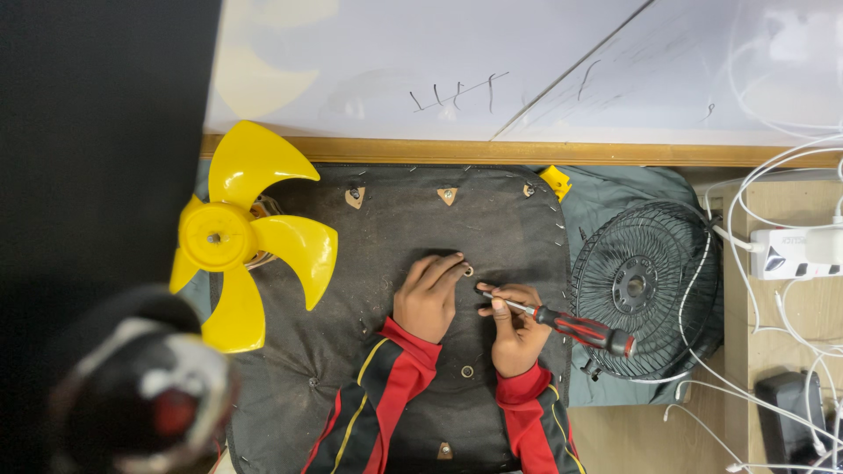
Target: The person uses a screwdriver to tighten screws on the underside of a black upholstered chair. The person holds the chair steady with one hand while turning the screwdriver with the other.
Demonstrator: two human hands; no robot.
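Head view: a yellow fan blade [233,237] lies at the cushion's [386,219] left edge. The left hand [428,298] is spread flat beside a small washer [468,270]; the screwdriver [562,323] is gripped by the right hand [514,329]. Its tip could slip and the washer be knocked away.

Single head-worn camera looking almost straight down from above person's own hands, close range. Left hand [428,298] and right hand [514,326] sitting just below frame centre, red-and-black sleeves [391,395] entering from bottom edge. Black padded panel [386,228] filling middle of view. Whiteboard surface [527,61] running across top. Yellow fan blade [241,233] lying at left, black fan grille [637,285] at right. Blurred dark object [132,391] crowding lower left, very near lens. No second view sharing scene.
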